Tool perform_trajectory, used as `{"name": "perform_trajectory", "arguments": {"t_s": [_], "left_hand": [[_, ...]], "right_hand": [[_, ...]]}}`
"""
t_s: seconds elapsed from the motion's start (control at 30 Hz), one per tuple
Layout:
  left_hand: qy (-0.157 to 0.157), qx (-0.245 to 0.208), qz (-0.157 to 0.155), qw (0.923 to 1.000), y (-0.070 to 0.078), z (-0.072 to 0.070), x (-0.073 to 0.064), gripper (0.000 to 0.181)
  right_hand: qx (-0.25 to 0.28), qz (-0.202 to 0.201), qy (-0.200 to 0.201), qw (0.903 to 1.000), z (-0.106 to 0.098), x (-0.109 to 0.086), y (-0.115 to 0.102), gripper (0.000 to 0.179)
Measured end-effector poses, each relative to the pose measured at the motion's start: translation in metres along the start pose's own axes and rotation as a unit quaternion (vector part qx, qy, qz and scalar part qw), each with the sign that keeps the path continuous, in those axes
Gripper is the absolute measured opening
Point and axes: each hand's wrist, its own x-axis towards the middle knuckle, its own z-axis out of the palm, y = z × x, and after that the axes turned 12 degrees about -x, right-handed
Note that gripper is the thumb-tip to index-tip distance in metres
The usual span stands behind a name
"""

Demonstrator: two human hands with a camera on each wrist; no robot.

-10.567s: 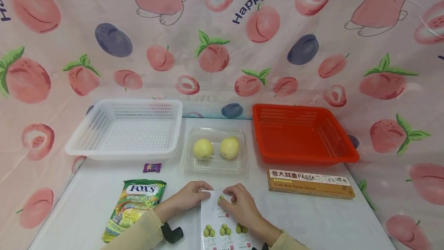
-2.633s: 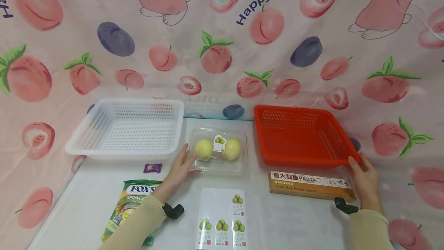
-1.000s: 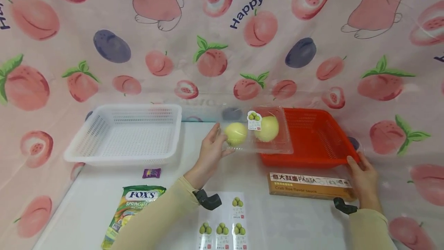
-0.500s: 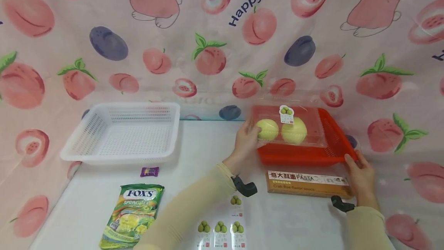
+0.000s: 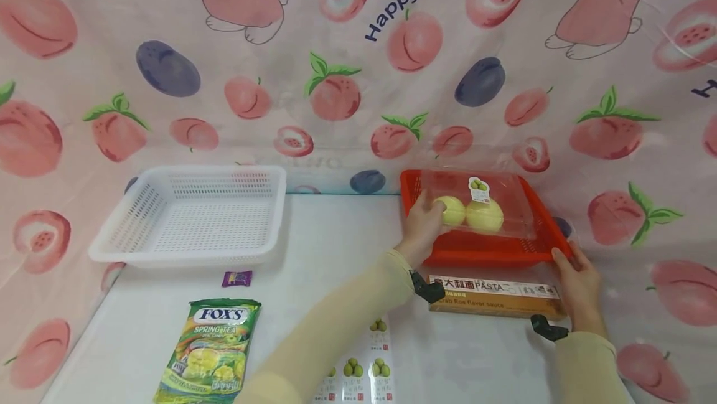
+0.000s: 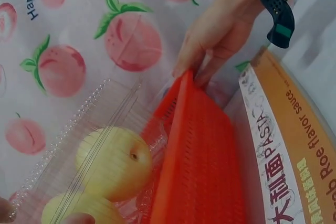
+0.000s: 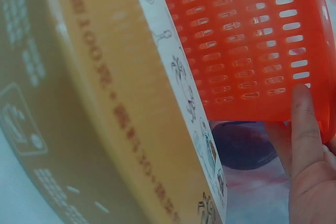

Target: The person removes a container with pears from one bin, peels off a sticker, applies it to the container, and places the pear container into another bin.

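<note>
My left hand (image 5: 424, 226) grips the left end of a clear plastic fruit box (image 5: 512, 205), thumb on top. Inside are two pale yellow round fruits (image 5: 484, 215), and a white sticker (image 5: 478, 190) with a green fruit picture is on its lid. The box is tilted inside the red basket (image 5: 482, 256); the left wrist view shows the fruit box (image 6: 100, 114) beside the basket's wall (image 6: 202, 156). My right hand (image 5: 579, 282) pinches the basket's front right corner. In the right wrist view, fingers (image 7: 304, 129) lie against the basket's slotted wall.
A pasta box (image 5: 495, 298) lies in front of the red basket. At the left stand a white basket (image 5: 224, 217), a purple wrapped candy (image 5: 237, 278) and a green candy bag (image 5: 210, 348). The sticker sheet (image 5: 361, 385) is partly under my left sleeve.
A sticker came off the sheet and onto the fruit box. My left hand then lifted the box from the table rightward into the red basket. My right hand moved to that basket's corner.
</note>
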Motion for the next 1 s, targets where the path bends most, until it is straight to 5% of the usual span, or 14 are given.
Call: {"name": "perform_trajectory", "arguments": {"t_s": [0.33,0.77,1.0], "left_hand": [[0.033,0.079,-0.016,0.9962,-0.024,0.022,0.005,0.062],[0.041,0.095,-0.031,0.9941,-0.038,0.022,0.014,0.063],[0.052,0.091,-0.026,0.9941,-0.043,0.023,0.021,0.061]], "right_hand": [[0.007,-0.012,-0.009,0.9999,-0.004,0.001,0.001,0.077],[-0.028,-0.021,-0.004,0.9994,-0.002,0.003,0.003,0.078],[0.016,-0.019,0.003,0.9997,0.0,0.003,0.002,0.078]]}}
